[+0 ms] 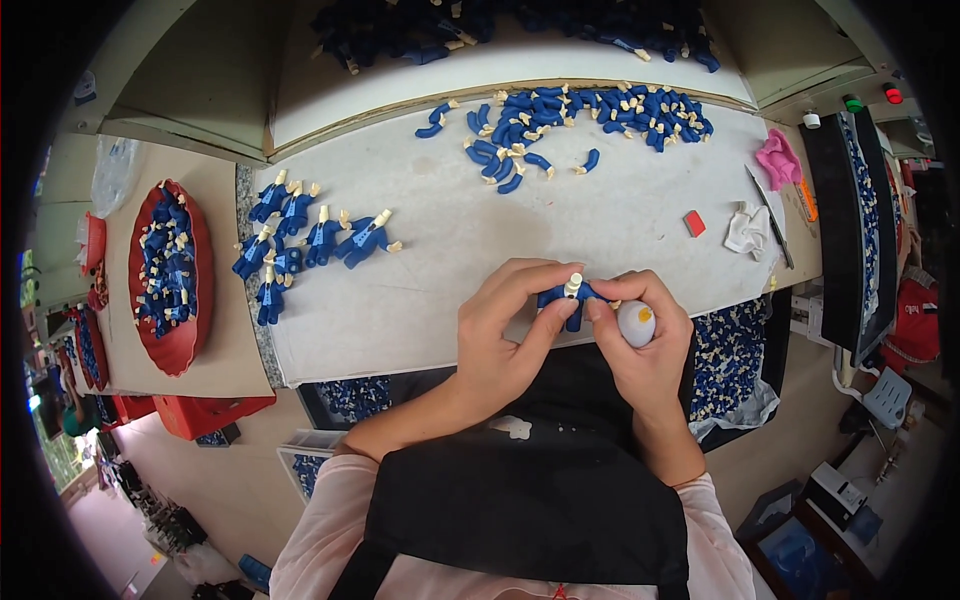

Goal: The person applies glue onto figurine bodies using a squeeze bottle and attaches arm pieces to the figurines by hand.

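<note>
Near the table's front edge, my left hand [500, 335] and my right hand [650, 350] pinch a small blue figure body [588, 293] between thumbs and fingers. Its cream peg neck points upward, and a cream hand piece shows at its right. Tucked in my right palm is a white squeeze bottle [632, 328] with a yellowish end. Farther back lies a heap of loose blue figure arms [545, 108] with cream hands, a few strewn in front of it. Several headless blue figure bodies [322, 238] with cream necks are grouped at the left of the white tabletop [400, 290].
A red oval tray [203, 300] of blue pieces stands on the left. At right lie a red block [694, 223], a crumpled white cloth [746, 230], a thin dark tool [775, 225] and a pink cloth [777, 160]. Below the table's right is a bin of blue parts [728, 355].
</note>
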`<state>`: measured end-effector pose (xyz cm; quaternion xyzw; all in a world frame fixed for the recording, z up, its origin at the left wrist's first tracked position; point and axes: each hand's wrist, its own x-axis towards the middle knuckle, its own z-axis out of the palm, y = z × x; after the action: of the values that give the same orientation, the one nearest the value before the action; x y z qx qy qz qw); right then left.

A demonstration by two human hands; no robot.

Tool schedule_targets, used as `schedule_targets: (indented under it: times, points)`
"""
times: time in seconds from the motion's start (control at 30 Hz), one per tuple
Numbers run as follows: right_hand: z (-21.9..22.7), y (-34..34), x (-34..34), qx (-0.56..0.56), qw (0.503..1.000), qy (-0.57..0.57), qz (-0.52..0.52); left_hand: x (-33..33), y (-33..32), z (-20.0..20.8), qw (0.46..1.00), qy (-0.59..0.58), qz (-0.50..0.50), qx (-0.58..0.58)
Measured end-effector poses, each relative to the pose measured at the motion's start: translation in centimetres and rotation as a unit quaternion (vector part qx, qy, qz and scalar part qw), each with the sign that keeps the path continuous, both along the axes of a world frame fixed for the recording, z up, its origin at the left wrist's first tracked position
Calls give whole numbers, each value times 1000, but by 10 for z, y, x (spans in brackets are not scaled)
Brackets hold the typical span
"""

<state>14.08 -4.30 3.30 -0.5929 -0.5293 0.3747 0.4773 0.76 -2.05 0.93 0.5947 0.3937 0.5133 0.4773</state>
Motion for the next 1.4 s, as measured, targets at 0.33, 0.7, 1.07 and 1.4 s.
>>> schedule_targets:
  times: [0.33,0.7,1.07,1.4]
  points:
    - [-12,11,-7,-4,999,48,24,-12,13,18,996,55,-32,-59]
    - [-12,11,17,39,999,-28,14,-85,52,18,809,550,45,202]
    - [-22,15,27,118,992,1,38,-41,161,49,804,507,82,301]
    - [-27,-4,46,148,989,-7,19,-2,266,6,715,543,172,405]
